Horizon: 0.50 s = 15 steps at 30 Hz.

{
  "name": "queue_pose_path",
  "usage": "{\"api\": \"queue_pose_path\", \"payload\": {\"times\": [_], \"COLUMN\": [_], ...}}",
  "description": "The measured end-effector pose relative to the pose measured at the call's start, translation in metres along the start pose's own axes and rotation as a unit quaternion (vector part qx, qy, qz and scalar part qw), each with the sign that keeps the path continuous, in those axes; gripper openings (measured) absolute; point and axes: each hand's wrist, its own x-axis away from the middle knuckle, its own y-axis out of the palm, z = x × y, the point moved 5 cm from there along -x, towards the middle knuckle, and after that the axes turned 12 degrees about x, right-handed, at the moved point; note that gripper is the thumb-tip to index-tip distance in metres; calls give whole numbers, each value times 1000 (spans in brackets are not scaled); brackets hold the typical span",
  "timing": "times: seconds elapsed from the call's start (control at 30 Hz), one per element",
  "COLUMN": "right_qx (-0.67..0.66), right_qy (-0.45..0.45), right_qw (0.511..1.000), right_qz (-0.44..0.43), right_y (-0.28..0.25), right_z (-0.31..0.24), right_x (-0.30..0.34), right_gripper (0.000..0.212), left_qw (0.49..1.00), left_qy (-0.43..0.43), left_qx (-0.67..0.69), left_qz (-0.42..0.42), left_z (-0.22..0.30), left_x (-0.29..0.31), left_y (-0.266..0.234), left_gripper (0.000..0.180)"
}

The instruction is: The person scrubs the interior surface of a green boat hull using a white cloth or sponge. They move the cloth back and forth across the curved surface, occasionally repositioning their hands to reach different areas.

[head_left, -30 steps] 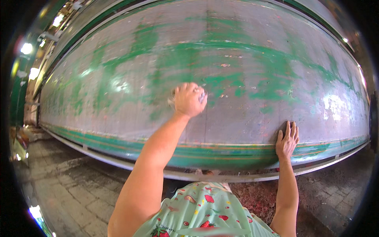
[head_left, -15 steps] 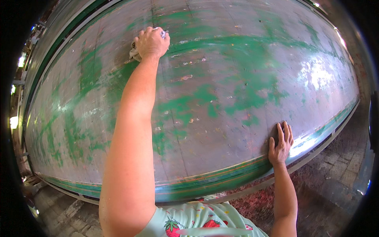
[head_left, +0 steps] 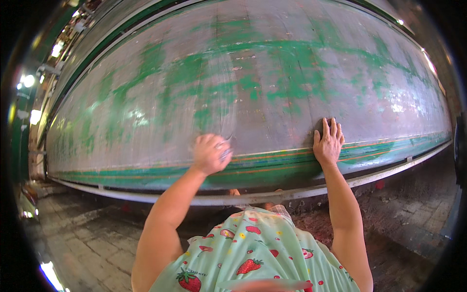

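A long, wide table (head_left: 277, 124) stretches in front of me, its grey top worn and streaked with green, with green and orange stripes along the near edge. My left hand (head_left: 209, 153), blurred by motion, is closed around a crumpled whitish rag (head_left: 226, 150) close to that near edge. Most of the rag is hidden under my palm and fingers. Faint pale streaks show on the surface beyond it. My right hand (head_left: 329, 145) lies flat with fingers spread on the near edge, further right, holding nothing.
A pale metal rail (head_left: 301, 193) runs along the table's near side, just in front of my body. Below is a brick-paved floor (head_left: 97, 238). Another long surface (head_left: 97, 34) lies beyond a green border at the far left.
My left hand has come from the far part of the table back to the near edge with the rag. My right hand still rests near the edge.
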Motion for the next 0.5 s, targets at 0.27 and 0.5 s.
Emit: {"api": "queue_pose_path", "payload": {"times": [0.27, 0.5], "right_qx": [-47, 11], "right_qy": [-114, 11], "right_qw": [992, 1000], "right_qz": [-24, -17], "right_y": [-7, 16], "right_z": [61, 164], "right_x": [-17, -74], "right_gripper": [68, 65], "left_qw": [741, 986], "left_qy": [-612, -122], "left_qx": [-252, -78], "left_qz": [112, 82], "left_z": [-61, 49], "left_x": [135, -52], "left_y": [-104, 47], "left_gripper": [36, 27]}}
